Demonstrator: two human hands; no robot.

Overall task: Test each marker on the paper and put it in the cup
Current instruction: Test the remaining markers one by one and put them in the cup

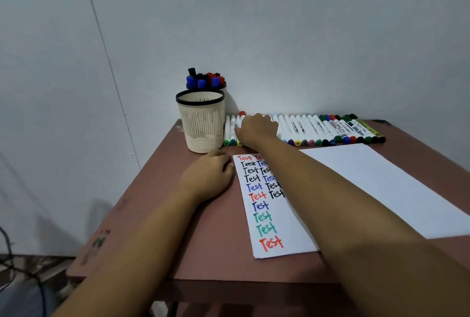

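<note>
Just under right hand (pixel 256 129): red-capped marker (pixel 242 114)

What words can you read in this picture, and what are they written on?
"Test": handwritten many times in red, black, blue and green on the paper; the arm hides some of them.
Printed labels on the markers lying in the row: too small and blurred to read.
Dark marks near the left edge of the table: too blurred to read.
</note>
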